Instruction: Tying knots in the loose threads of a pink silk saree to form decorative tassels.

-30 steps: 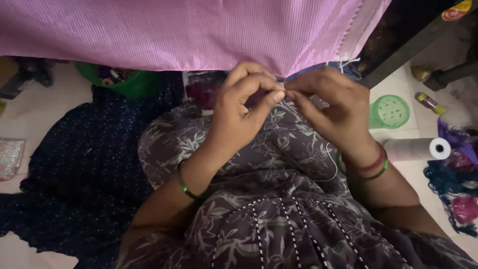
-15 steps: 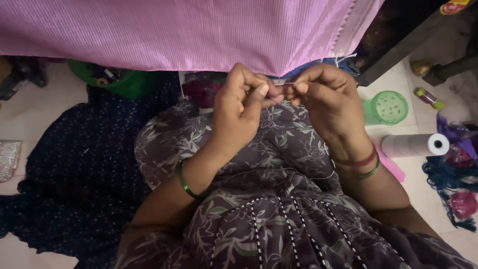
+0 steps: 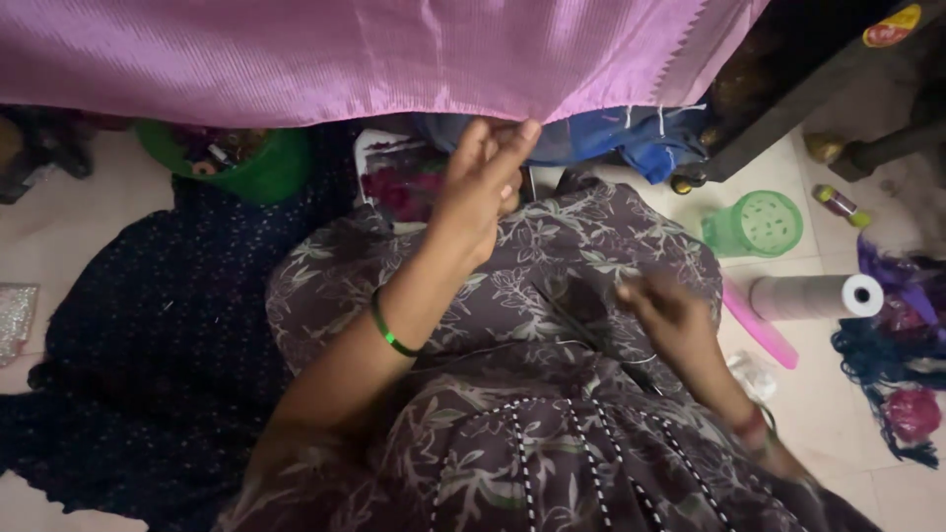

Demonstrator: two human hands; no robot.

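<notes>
A pink striped cloth (image 3: 325, 54) hangs across the top of the view. My left hand (image 3: 485, 187) is raised to its lower edge, fingertips pressed together on the hem. My right hand (image 3: 668, 307) is low over my lap and blurred, fingers closed. A thin pale thread (image 3: 631, 359) curves beside it across my grey floral dress (image 3: 552, 424). A green bangle sits on my left wrist, and red and green bangles on my right. Whether a needle is in either hand I cannot tell.
On the floor to the right lie a green plastic basket (image 3: 757, 223), a white roll (image 3: 814, 296), a pink comb (image 3: 761, 327) and tangled blue yarn (image 3: 885, 366). A dark dotted cloth (image 3: 128, 325) spreads at the left, with a green bowl (image 3: 246, 163) behind it. Black furniture (image 3: 788, 79) stands at the upper right.
My hands were pinched together in front of me. They have since parted: the left rose to the pink cloth's edge, and the right swept down and to the right over my lap.
</notes>
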